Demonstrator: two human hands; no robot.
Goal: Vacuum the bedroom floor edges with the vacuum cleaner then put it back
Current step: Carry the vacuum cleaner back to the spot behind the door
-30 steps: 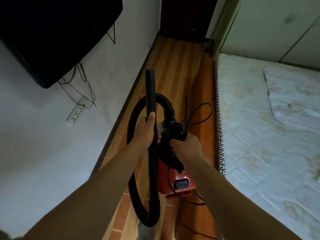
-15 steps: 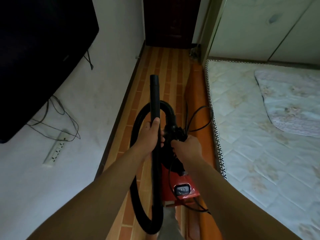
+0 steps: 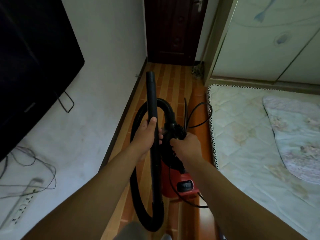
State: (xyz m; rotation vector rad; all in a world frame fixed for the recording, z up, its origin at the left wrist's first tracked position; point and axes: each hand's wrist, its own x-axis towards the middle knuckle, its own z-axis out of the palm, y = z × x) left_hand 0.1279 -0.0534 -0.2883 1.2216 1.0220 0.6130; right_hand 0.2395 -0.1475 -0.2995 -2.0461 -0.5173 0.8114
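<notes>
The narrow floor (image 3: 166, 87) is running beside the bed (image 3: 242, 135). Your left hand (image 3: 144, 135) is wrapping its fingers round the tube (image 3: 152, 101). Your right hand (image 3: 187, 144) is clenching the vacuum (image 3: 174, 181) top and bunched cord (image 3: 200, 115), just beside the bed. Be lifting it level, with loose cord gathered clear of your feet.

No text, brand or number can be read. The dark switch panel (image 3: 185, 185) on the red vacuum cleaner (image 3: 166, 187) is blurred. The pale strip (image 3: 29, 107) on the television (image 3: 34, 58), to the left of the cleaner, is also unreadable.

blurry power strip (image 3: 23, 204), half-hidden vacuum cleaner (image 3: 166, 181)
</notes>
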